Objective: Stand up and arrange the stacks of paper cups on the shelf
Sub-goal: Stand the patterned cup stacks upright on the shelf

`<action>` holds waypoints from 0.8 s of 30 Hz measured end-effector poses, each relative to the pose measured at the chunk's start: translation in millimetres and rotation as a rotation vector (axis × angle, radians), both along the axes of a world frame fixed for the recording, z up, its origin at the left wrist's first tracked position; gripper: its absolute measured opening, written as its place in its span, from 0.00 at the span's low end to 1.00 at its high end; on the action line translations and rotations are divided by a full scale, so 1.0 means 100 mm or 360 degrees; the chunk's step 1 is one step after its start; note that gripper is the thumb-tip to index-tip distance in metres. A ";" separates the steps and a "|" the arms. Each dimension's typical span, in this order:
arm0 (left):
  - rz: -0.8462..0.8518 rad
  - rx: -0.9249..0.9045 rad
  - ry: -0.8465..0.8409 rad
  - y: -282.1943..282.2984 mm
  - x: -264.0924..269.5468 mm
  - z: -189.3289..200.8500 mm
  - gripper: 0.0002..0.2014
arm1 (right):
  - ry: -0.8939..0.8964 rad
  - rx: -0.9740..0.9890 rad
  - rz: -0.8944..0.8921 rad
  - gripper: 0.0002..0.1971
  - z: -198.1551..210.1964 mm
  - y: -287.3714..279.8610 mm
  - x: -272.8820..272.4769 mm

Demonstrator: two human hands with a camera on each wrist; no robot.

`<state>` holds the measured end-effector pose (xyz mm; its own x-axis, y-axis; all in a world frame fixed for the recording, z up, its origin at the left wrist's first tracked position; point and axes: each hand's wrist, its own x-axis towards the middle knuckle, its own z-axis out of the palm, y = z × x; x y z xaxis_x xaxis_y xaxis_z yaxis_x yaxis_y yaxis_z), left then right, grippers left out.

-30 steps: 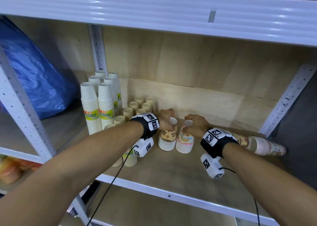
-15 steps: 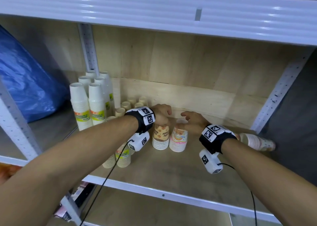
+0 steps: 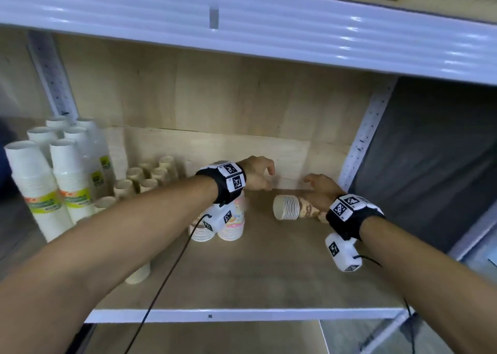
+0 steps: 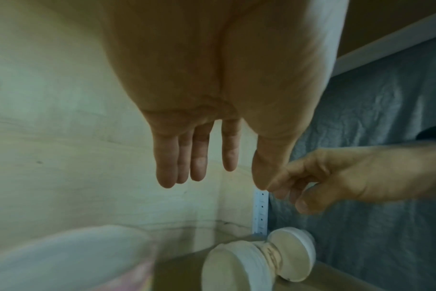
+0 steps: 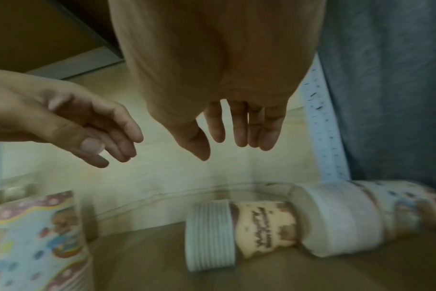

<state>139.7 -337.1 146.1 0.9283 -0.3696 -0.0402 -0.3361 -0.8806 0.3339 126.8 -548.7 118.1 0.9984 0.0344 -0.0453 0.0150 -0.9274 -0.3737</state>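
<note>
On the wooden shelf, a toppled cup stack lies seemingly just below the right hand, fingers spread, empty.

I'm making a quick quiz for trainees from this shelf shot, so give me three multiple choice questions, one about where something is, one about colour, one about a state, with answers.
1. Where does the fallen printed cup stack lie on the shelf?
A. Right part, under the right hand
B. Far left, behind the white stacks
C. On the shelf above

2. What colour are the tall cup stacks at the far left?
A. Black
B. White with green-yellow labels
C. Solid red

3. What are the two hands doing?
A. Both grip cups
B. Only the left grips a cup
C. Both are empty, fingers loose

Answers:
1 A, it lies on its side below the right hand.
2 B, white cups with green-yellow bands show in the head view.
3 C, the left hand and the right hand hold nothing in the wrist views.
</note>
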 end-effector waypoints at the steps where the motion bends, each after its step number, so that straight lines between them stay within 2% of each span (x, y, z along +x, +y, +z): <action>1: -0.0030 -0.0006 0.0005 -0.10 0.01 -0.02 0.21 | 0.0018 -0.0026 -0.0041 0.23 -0.02 -0.11 0.00; 7: -0.0193 -0.0011 0.0029 -0.61 0.13 -0.15 0.24 | -0.0072 -0.0118 -0.0321 0.31 -0.35 -0.71 0.06; 11: -0.0284 0.0019 0.0072 -0.90 0.23 -0.29 0.28 | -0.0042 -0.0171 -0.0831 0.20 -0.56 -0.85 0.19; 12: -0.0299 0.0028 0.0083 -0.96 0.26 -0.34 0.29 | -0.0029 -0.0173 -0.0800 0.20 -0.63 -0.90 0.23; 15: -0.0334 0.0055 0.0091 -1.10 0.37 -0.48 0.32 | -0.0014 -0.0087 -0.0424 0.28 -0.79 -1.05 0.24; 20: -0.0335 0.0081 0.0153 -1.27 0.52 -0.72 0.37 | -0.0007 -0.0164 -0.0415 0.32 -1.03 -1.17 0.39; 24: -0.0307 0.0061 0.0147 -1.34 0.60 -0.85 0.40 | -0.0078 -0.0390 -0.0463 0.41 -1.14 -1.24 0.43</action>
